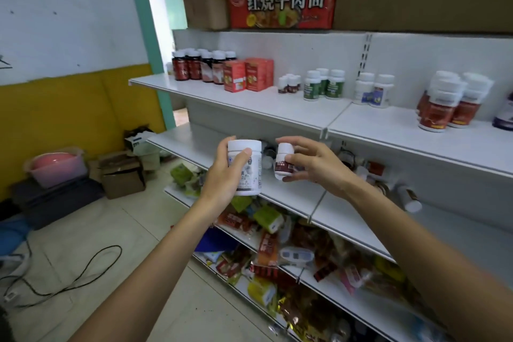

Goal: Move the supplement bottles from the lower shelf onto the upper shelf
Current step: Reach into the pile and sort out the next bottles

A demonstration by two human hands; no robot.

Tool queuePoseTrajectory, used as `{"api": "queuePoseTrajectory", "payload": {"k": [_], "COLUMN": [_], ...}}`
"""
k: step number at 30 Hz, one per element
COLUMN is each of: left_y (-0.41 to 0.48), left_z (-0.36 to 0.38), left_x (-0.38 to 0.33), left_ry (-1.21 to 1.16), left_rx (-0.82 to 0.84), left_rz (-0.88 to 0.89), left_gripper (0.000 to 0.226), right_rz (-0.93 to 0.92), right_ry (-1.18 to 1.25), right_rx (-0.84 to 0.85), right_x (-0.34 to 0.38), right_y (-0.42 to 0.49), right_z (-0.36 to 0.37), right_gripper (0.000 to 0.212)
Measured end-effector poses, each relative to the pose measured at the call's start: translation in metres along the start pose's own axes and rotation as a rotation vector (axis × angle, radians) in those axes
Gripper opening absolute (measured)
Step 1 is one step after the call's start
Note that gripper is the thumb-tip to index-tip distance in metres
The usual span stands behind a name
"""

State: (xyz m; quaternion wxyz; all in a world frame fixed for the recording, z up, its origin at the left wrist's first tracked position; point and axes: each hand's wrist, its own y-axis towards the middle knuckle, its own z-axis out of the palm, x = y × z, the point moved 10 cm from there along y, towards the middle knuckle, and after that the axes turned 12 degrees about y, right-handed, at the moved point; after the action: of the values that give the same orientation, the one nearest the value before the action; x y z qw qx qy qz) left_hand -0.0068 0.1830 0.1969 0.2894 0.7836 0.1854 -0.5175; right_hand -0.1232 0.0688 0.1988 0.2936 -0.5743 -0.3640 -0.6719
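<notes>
White plastic fills both hands: the left hand (226, 175) has its fingers and thumb curled round a wide jar (247, 169), held upright in the air in front of the lower shelf (291, 197). The right hand (315, 166) pinches a small bottle (284, 165) with a dark red label between thumb and fingertips. The bottle is just beside the jar and apart from it. More bottles remain on the lower shelf behind the hands, partly hidden, and one white bottle (408, 198) lies on its side further right. The upper shelf (222, 97) carries rows of upright dark bottles (200, 66), two red boxes (247, 75), green-labelled bottles (323, 85) and red-labelled bottles (449, 103). A red noodle carton (283, 3) sits on top. Snack packets (277, 244) crowd the shelves below.
</notes>
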Motion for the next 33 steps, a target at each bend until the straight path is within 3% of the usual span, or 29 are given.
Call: {"api": "queuePoseTrajectory", "payload": {"k": [6,11,14,18,24,29,33], "left_y": [0.002,0.027,0.059,0.120,0.209,0.261,0.299], "left_z": [-0.033,-0.042,-0.042,-0.039,-0.044,-0.048,-0.014], "left_x": [0.002,0.014,0.024,0.032,0.034,0.029,0.033], "left_ry": [-0.032,0.002,0.061,0.064,0.133,0.096,0.072], "left_rx": [-0.005,0.054,0.080,0.055,0.092,0.131,0.219], "left_rz": [0.044,0.075,0.098,0.124,0.161,0.220,0.235], "left_gripper": [0.034,0.068,0.077,0.078,0.048,0.051,0.062], "right_rz": [-0.052,-0.057,-0.106,-0.174,-0.257,-0.360,-0.292], "right_ry": [0.018,-0.007,-0.044,-0.054,-0.125,-0.339,-0.560], "right_rx": [-0.029,-0.014,-0.030,-0.140,-0.305,-0.527,-0.649], "right_x": [0.012,0.003,0.003,0.010,0.033,0.052,0.041], "right_y": [0.028,0.068,0.102,0.160,0.244,0.269,0.275], "right_z": [0.032,0.043,0.039,0.012,-0.025,-0.066,-0.102], "right_gripper": [0.031,0.018,0.020,0.027,0.028,0.031,0.034]}}
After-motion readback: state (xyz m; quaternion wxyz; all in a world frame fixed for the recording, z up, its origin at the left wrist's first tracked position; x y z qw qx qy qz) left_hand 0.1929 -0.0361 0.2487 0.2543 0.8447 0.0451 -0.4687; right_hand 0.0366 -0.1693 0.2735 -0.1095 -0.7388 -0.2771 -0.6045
